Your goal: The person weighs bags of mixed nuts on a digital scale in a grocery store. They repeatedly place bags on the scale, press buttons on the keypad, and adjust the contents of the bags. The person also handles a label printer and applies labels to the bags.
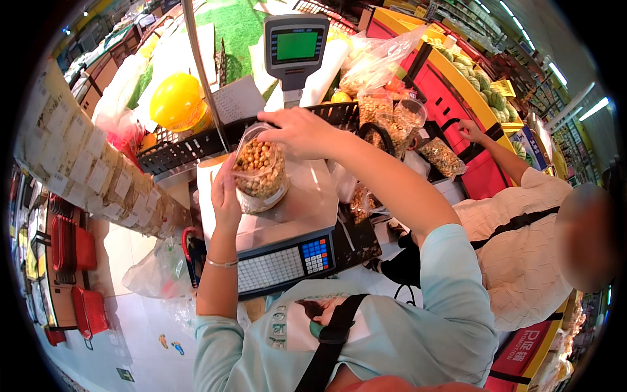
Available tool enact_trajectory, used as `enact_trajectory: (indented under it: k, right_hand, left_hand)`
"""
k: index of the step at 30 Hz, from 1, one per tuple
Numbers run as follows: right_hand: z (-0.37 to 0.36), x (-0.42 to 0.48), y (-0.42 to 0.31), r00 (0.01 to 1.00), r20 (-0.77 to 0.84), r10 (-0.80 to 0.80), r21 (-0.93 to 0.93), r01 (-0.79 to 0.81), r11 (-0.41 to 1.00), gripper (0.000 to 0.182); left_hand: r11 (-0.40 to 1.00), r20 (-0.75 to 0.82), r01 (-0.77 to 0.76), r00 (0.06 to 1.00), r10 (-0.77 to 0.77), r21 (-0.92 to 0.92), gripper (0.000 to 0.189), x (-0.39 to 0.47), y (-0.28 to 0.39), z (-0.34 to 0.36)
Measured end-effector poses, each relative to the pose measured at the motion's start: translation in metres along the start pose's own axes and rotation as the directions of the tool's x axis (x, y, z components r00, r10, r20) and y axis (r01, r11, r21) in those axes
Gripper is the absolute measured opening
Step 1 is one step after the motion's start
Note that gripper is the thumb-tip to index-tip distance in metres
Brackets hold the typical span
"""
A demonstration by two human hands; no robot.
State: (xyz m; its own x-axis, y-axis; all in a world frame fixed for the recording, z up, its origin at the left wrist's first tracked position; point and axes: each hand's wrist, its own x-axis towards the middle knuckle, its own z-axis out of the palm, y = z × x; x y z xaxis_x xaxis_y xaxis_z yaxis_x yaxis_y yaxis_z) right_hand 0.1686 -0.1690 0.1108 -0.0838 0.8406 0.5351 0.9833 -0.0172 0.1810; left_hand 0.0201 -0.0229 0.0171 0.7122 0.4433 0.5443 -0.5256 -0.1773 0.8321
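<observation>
A clear plastic container (260, 182) filled with round tan nuts or beans stands over the metal pan (308, 196) of a weighing scale. My left hand (226, 193) holds its left side, the fingers hidden in part behind the wall. From above and the right, my right hand (299, 132) grips the container's rim, with the thumb and fingers spread over the top. Below the pan runs the scale's keypad (281, 264), with white, blue and red keys. Behind it, on a post, stands the scale's display (297, 45), lit green.
A black plastic crate edge (181, 152) and a metal pole (202, 68) border the scale's far side. Bagged nuts (392, 117) sit to the right. A label-covered column (98, 166) rises at left. Another person (514, 245) stands close by on the right, a hand near a basket handle.
</observation>
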Motion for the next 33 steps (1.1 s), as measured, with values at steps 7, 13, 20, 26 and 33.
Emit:
enact_trajectory:
  k: [7,13,20,26,33]
  right_hand:
    - [-0.021,0.008,0.003,0.839,0.533,0.108,0.279,-0.295,0.914,0.015]
    - [-0.043,-0.008,-0.037,0.888,0.431,0.161,0.129,-0.238,0.963,0.026]
    - [-0.089,-0.037,-0.09,0.916,0.266,0.3,0.186,-0.354,0.917,0.023]
    - [-0.139,-0.074,-0.132,0.831,0.2,0.519,0.157,-0.55,0.82,0.02]
    - [-0.179,-0.123,-0.17,0.71,0.075,0.7,0.147,-0.703,0.696,0.022]
  left_hand:
    - [0.981,-0.059,0.089,0.993,-0.1,-0.172,0.039,-0.002,-0.005,-0.013]
    - [0.958,0.051,0.113,0.993,-0.103,-0.265,0.049,0.01,-0.032,-0.027]
    - [0.83,0.269,0.344,0.932,-0.244,-0.439,0.049,0.016,0.011,0.034]
    - [0.651,0.531,0.567,0.798,-0.284,-0.504,0.05,-0.005,0.034,0.098]
    - [0.556,0.734,0.707,0.638,-0.232,-0.438,0.051,-0.044,0.052,0.17]
